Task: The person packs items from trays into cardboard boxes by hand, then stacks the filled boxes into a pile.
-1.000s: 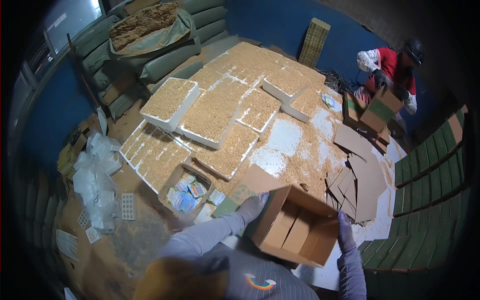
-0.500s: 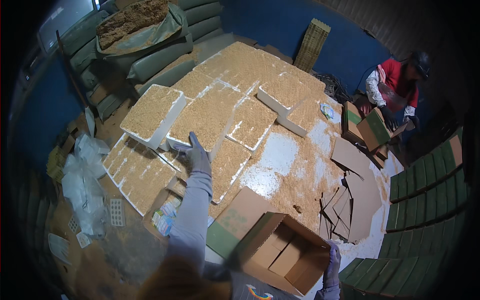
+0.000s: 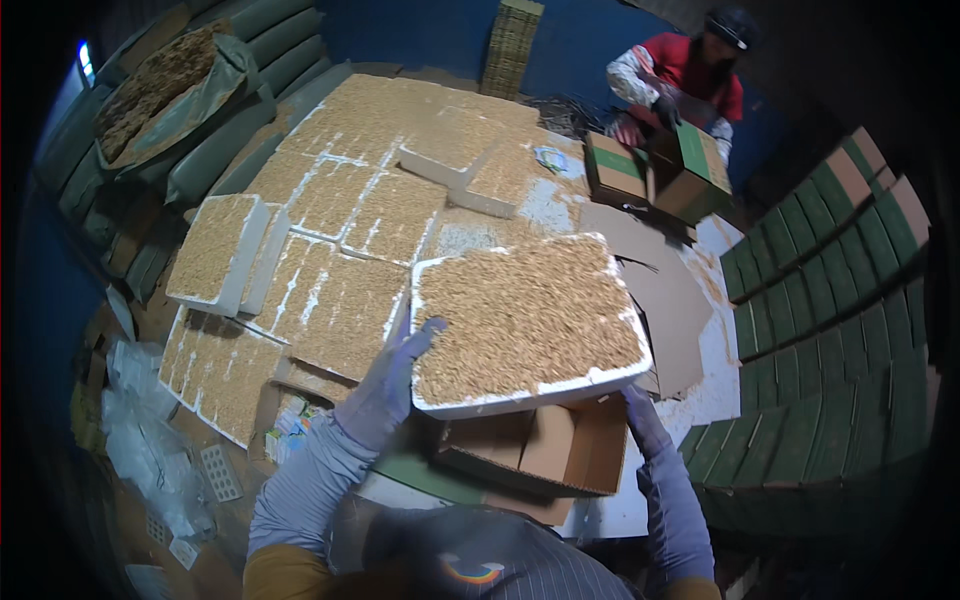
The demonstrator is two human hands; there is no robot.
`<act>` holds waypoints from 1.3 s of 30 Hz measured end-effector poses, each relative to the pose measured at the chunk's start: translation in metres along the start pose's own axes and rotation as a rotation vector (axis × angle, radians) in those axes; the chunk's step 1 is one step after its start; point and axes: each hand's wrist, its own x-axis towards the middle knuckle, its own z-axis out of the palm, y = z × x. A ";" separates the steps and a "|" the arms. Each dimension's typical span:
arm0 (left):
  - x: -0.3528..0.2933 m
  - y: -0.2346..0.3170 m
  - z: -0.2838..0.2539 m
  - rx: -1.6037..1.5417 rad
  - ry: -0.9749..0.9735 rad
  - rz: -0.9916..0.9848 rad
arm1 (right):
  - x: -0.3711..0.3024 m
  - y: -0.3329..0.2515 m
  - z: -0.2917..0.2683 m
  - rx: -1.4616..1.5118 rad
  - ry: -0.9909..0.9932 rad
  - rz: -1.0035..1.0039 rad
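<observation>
- the near rim of the white tray [image 3: 560,390] hangs over the open carton [image 3: 598,450] in front of me; i can't tell whether they touch.
- to the right, a pale strip of worktop [image 3: 722,385] lies bare between the flat cardboard sheets [image 3: 672,300] and the rows of green cartons [image 3: 820,330], giving some room on that side.
- to the left it is tighter: filled trays sit close together, and another tray [image 3: 238,265] stands raised on them.
- the white tray's long axis runs left to right across my front, its right end angled slightly away, open face up.
- my left hand [image 3: 385,385] grips its left end, thumb over the rim, fingers hidden.
- my right hand [image 3: 648,415] is at the near right corner; the tray hides its fingers, so i can't tell how they are bent.
- the tray is full of tan, flaky bits; the visible part of the open carton shows bare brown walls and flaps.
- at lower left, a box [image 3: 268,400] holds colourful packets.
- across from me, a co-worker [image 3: 690,70] handles a green-and-brown carton [image 3: 690,180].
</observation>
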 end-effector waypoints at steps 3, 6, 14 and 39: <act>-0.015 -0.023 0.021 0.562 -0.178 -0.010 | -0.016 -0.021 0.054 -0.191 0.048 -0.521; -0.016 -0.054 0.027 0.680 -0.313 0.312 | 0.000 -0.012 0.043 -0.011 -0.122 -0.384; -0.072 -0.035 -0.004 0.691 -0.136 -0.016 | -0.054 -0.075 0.051 -0.289 -0.039 -0.132; -0.099 -0.035 0.009 1.474 0.195 -0.059 | 0.059 0.019 -0.158 -1.359 0.781 -0.113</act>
